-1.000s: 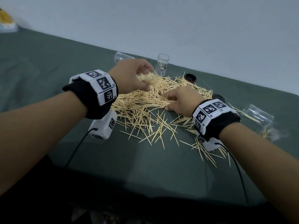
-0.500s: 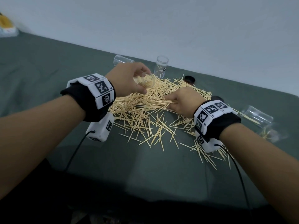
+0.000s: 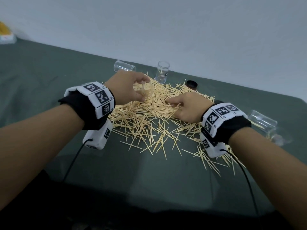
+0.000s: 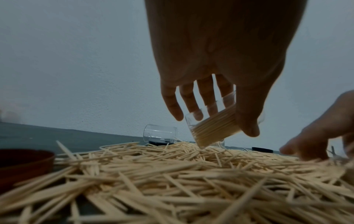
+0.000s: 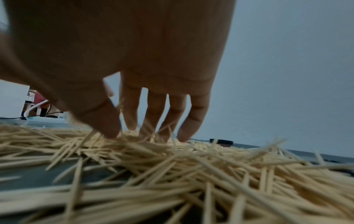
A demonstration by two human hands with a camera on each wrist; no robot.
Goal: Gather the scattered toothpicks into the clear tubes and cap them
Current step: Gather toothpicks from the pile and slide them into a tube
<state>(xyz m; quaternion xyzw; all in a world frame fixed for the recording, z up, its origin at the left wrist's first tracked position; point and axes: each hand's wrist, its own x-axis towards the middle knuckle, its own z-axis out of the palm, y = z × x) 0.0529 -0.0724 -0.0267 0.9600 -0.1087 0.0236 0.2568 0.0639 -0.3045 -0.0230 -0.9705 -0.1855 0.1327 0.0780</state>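
A big pile of wooden toothpicks [image 3: 149, 117] lies spread over the green cloth. My left hand [image 3: 142, 91] grips a clear tube [image 3: 147, 90] between thumb and fingers. The left wrist view shows that tube [image 4: 212, 128] tilted, partly filled with toothpicks, its low end just above the pile, in my left hand [image 4: 212, 121]. To its right, my right hand [image 3: 172, 104] reaches down into the pile. In the right wrist view its thumb and index finger pinch a few toothpicks [image 5: 120, 106], and my right hand [image 5: 130, 130] has its other fingertips dug in.
Behind the pile an upright clear tube [image 3: 162, 72] holds a few toothpicks and another tube [image 3: 124, 68] lies on its side. A black cap [image 3: 191, 84] sits at the back right. Two more clear tubes [image 3: 262, 122] lie far right. A dark reddish cap [image 4: 23, 163] is near my left wrist.
My left hand has lowered the tube a little toward the pile. My right hand stays on the pile, its fingers worked further into the toothpicks.
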